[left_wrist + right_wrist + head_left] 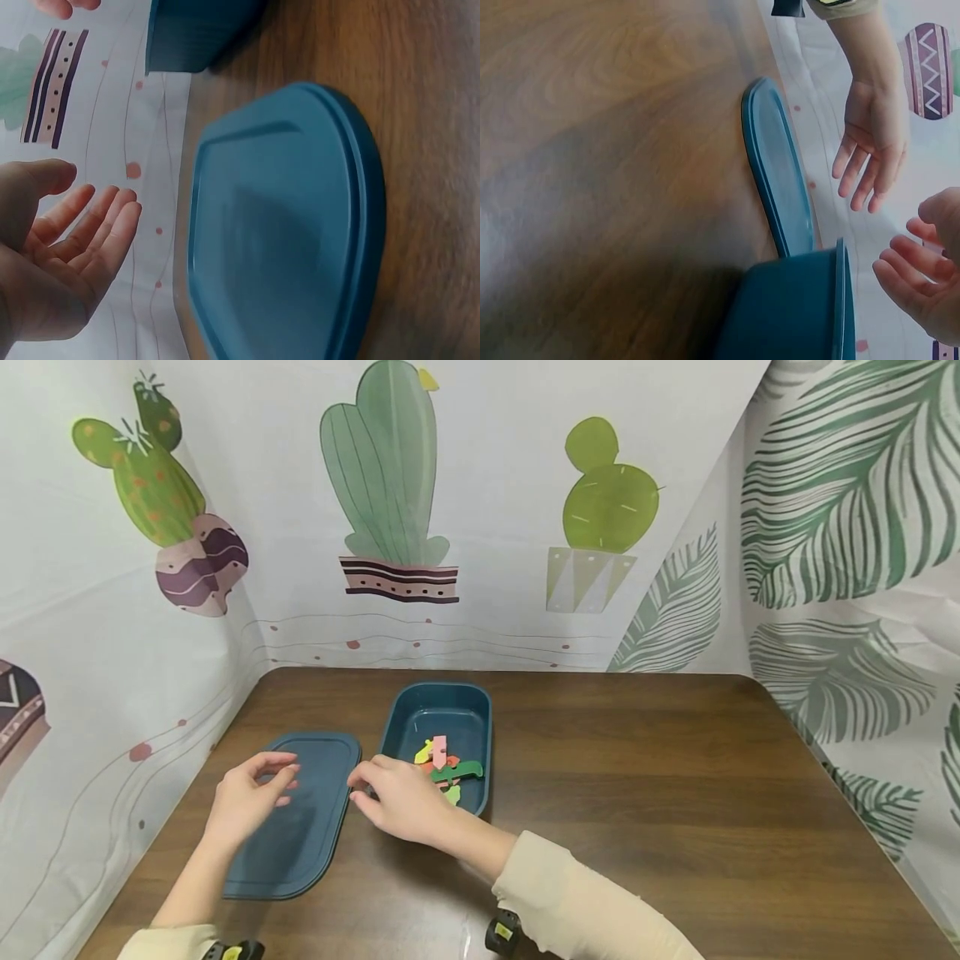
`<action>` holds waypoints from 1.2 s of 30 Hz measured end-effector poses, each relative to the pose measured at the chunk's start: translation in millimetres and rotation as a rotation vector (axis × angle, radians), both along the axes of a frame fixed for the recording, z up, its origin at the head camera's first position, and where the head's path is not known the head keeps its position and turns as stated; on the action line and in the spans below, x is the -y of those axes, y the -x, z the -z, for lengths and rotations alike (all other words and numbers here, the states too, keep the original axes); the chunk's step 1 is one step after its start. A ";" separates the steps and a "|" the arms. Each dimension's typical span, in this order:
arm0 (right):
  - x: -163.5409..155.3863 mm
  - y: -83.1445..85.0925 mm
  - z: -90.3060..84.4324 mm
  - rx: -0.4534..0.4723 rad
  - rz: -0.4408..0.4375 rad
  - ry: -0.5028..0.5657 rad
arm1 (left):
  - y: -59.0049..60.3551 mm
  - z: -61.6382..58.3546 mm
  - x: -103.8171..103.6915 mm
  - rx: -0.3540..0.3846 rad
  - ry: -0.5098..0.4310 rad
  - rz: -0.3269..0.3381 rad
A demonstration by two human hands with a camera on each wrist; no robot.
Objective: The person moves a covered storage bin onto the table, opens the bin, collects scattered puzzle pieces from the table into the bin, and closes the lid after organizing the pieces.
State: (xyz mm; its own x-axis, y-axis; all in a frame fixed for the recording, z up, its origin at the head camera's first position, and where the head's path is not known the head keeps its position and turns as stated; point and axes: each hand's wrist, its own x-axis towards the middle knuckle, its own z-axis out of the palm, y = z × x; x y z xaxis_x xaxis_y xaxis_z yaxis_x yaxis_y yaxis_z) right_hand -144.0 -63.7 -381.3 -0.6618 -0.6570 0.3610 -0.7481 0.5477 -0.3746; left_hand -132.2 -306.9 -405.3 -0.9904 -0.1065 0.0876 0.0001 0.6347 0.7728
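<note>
My left hand hovers above a flat blue lid lying on the table, its fingers relaxed and nothing in them. In the left wrist view, that palm shows bare, thumb apart from the fingers. My right hand is over the near left rim of a deep blue box, fingers loosely bent. The right wrist view shows its fingers empty too. Inside the box lie several small coloured pieces, among them a pink one, a dark green one and a yellow one. My right hand and forearm hide the box's near left corner.
Both lid and box rest on a brown wooden table, the lid left of the box. White cloth printed with cacti and leaves hangs behind the table and along its sides. Each wrist carries a black camera band.
</note>
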 end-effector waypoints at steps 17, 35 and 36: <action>25.8 -22.5 3.6 0.098 -0.009 -0.038 | -15.5 1.5 31.4 0.025 0.151 -0.081; 38.2 -35.2 31.5 0.368 -0.014 -0.093 | -24.3 14.7 62.3 0.158 0.242 -0.063; 38.9 -35.5 32.5 0.389 -0.007 -0.090 | -24.7 15.6 63.5 0.166 0.242 -0.062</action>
